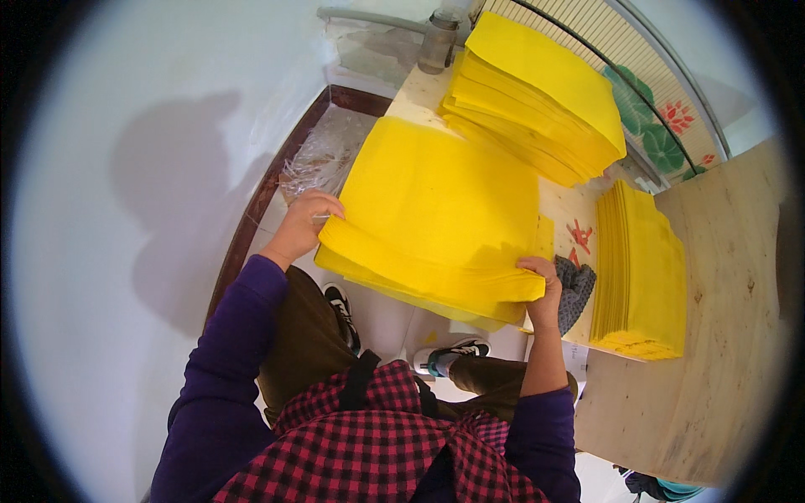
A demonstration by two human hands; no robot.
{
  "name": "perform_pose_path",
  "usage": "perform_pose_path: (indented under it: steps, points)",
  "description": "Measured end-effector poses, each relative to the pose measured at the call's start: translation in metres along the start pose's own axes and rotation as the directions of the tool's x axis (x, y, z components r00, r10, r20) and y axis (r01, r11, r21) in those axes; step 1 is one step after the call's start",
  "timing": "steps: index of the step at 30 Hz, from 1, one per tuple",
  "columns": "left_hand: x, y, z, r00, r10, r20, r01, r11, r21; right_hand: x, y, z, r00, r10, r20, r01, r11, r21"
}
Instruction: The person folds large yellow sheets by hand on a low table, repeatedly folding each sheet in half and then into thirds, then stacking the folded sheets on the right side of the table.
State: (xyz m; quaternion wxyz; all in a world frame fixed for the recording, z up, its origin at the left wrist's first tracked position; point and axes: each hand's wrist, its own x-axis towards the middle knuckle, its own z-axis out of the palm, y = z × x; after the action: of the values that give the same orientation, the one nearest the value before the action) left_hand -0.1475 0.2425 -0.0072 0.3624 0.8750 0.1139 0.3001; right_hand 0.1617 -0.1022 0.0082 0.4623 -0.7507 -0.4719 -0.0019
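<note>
A wide yellow fabric sheet (444, 184) lies over the table in front of me, its near edge turned up into a long narrow fold. My left hand (306, 222) grips the left end of that fold, fingers on top. A thin pale sliver shows by those fingers, too small to name. At the other end, my right hand (543, 289) is closed on the fold's right corner, with its thumb hidden. More yellow layers show beneath the near edge, which hangs past the tabletop. A dark grey textured cloth (576, 293) lies just right of my right hand.
A tall stack of yellow sheets (537, 92) stands at the back, another yellow stack (639, 268) at the right. Between them lie red-orange pieces (579, 239). A clear jar (438, 42) stands at the far corner. Clear plastic scraps (327, 151) lie left; a wooden board (721, 310) is right.
</note>
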Motion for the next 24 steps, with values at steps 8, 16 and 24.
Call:
perform_pose_path:
  steps: [8,16,24]
  points:
    - [0.01,0.002,0.004,0.866,-0.485,0.125,0.497,0.862,-0.098,0.009,0.005,0.006,0.815,0.572,0.085,-0.553,0.727,0.407]
    - [0.022,-0.002,0.021,0.834,-0.552,0.009,0.532,0.8,-0.279,0.026,-0.005,0.001,0.741,0.653,0.155,-0.665,0.682,0.306]
    - [0.028,-0.006,0.028,0.842,-0.535,-0.063,0.496,0.816,-0.297,0.029,-0.017,-0.005,0.777,0.623,0.087,-0.601,0.694,0.397]
